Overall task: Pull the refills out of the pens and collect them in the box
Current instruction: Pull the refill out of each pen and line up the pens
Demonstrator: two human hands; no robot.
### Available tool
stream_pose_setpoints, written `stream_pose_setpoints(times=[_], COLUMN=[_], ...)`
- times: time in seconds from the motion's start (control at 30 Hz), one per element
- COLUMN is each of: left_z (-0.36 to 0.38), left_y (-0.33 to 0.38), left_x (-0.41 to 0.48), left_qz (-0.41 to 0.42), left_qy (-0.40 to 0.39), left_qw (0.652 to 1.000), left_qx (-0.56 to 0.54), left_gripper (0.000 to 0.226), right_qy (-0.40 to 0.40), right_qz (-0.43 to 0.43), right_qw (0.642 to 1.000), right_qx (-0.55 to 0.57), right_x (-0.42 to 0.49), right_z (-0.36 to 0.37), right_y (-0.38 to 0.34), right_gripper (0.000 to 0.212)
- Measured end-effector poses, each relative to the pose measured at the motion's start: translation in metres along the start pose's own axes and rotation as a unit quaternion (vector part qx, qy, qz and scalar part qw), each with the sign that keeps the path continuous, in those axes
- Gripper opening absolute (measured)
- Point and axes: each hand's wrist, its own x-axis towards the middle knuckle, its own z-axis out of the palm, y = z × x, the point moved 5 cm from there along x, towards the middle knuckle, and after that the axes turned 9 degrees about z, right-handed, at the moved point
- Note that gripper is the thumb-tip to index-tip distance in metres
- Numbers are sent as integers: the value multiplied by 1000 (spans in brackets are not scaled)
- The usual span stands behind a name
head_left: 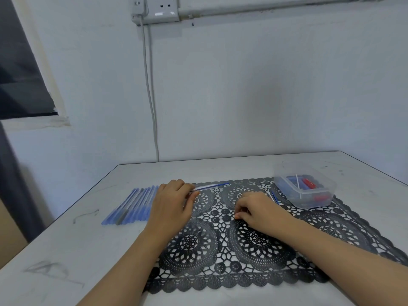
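Nearest to me, two bare forearms reach in from the lower edge across a white, scuffed surface [66, 250]. They lie over a black lace-patterned mat [231, 261] that covers the middle and right of it.

The right hand [257, 212] rests knuckles up on the mat, its fingers [239, 215] curled in and bunched together at the tips. Something thin seems to be pinched there, but I cannot tell what. Just beyond that hand a slim white and blue refill [273, 198] lies on the mat, pointing toward the box.

The left hand [171, 203] sits at the mat's left edge, palm down. Its fingers are curled and close together, holding one end of a clear pen [209, 187] with a blue core. The pen sticks out to the right, almost level, just above the mat's far edge.

Left of that hand, a row of blue pens [130, 205] lies side by side on the bare surface, slanting away from me and touching one another.

Farther off at the right, a clear plastic box [309, 202] stands on the mat's far corner. Inside are blue and red pieces and a thin white stick, blurred through the wall.

Behind everything, a pale wall carries a socket [155, 9] with a cable [151, 96] hanging down behind the surface.
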Motion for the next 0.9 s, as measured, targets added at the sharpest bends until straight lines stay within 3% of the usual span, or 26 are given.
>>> stream_pose_setpoints(times=[0.4,0.63,0.77,0.9], left_z=[0,-1,-1,-2], left_y=[1,3,6,12], left_x=[0,1,2,4], left_qz=[-3,9,22,42], left_qy=[-9,-14,-18,-18], left_qw=[1000,1000,999,998], left_qx=[1,13,18,31], left_gripper=[37,35,33,31], right_qy=[33,125,196,206], right_qz=[-8,15,-7,-53], right_qw=[999,992,978,974], right_qx=[11,29,68,79], right_x=[-8,-8,-9,-12], right_z=[-7,-18,-23,-23], right_y=[-6,-2,-2,-6], right_gripper=[27,23,24,34])
